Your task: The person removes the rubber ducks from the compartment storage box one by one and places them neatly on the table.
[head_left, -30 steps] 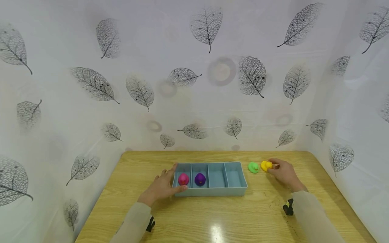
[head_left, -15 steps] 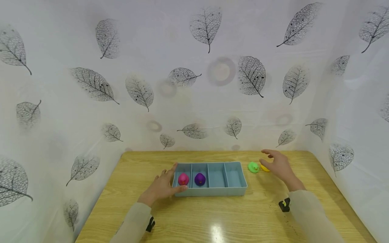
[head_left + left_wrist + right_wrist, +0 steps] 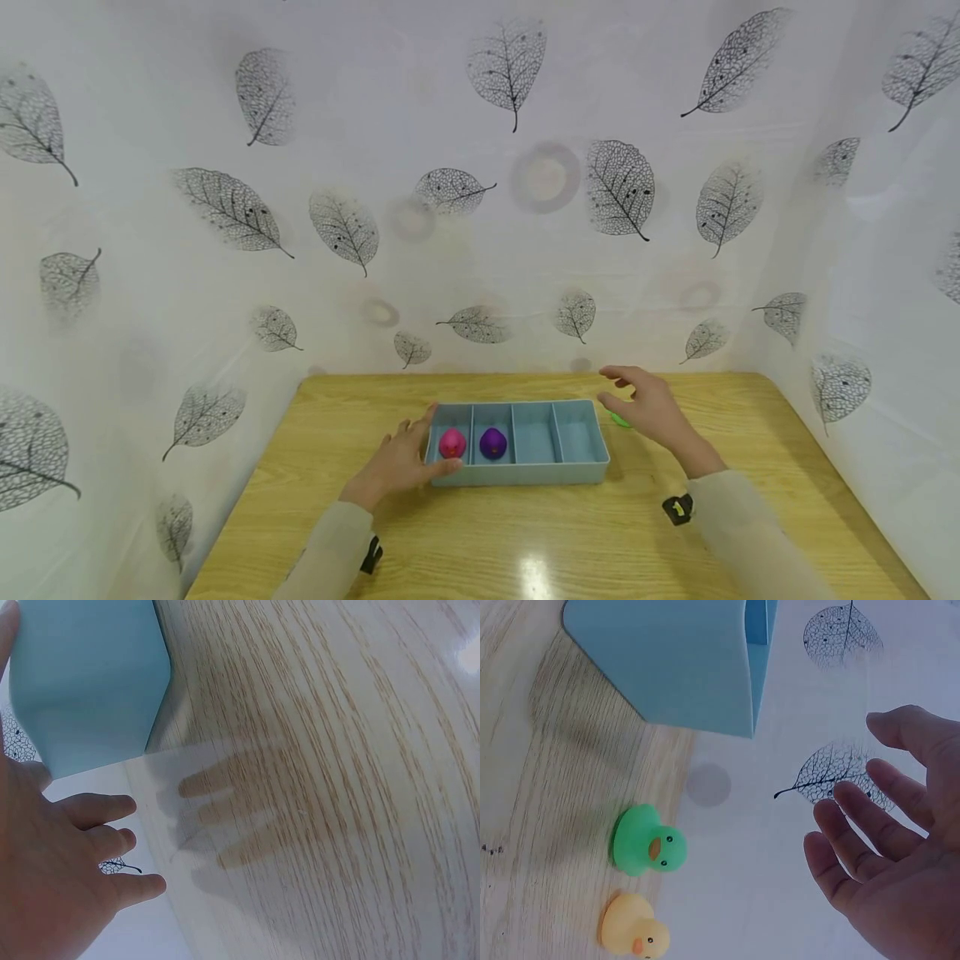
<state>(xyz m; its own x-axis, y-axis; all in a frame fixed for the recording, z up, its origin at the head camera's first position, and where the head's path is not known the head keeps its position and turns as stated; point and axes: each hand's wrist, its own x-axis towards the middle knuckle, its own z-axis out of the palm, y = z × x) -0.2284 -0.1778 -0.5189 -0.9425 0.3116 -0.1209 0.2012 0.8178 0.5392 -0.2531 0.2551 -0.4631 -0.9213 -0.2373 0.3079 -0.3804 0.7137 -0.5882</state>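
A light blue divided box (image 3: 517,475) stands on the table, with a pink rubber duck (image 3: 452,443) in its leftmost compartment and a purple rubber duck (image 3: 492,443) in the one beside it. My left hand (image 3: 397,458) holds the box's left end, thumb at the front wall and index finger at the back corner; its other fingers (image 3: 97,810) stick out free. My right hand (image 3: 652,408) hovers beyond the box's right end, fingers spread and holding nothing. Below it lie a green rubber duck (image 3: 641,844) and a yellow rubber duck (image 3: 630,926); the hand hides the yellow one in the head view.
The wooden table (image 3: 487,542) reaches back to a white curtain (image 3: 480,250) printed with dark leaves, which also encloses both sides. The box's two right compartments hold nothing. Black wrist straps show at both sleeves.
My right hand has let go of the yellow duck, lifted and moved left over the green duck. The left hand and the box have stayed where they were.
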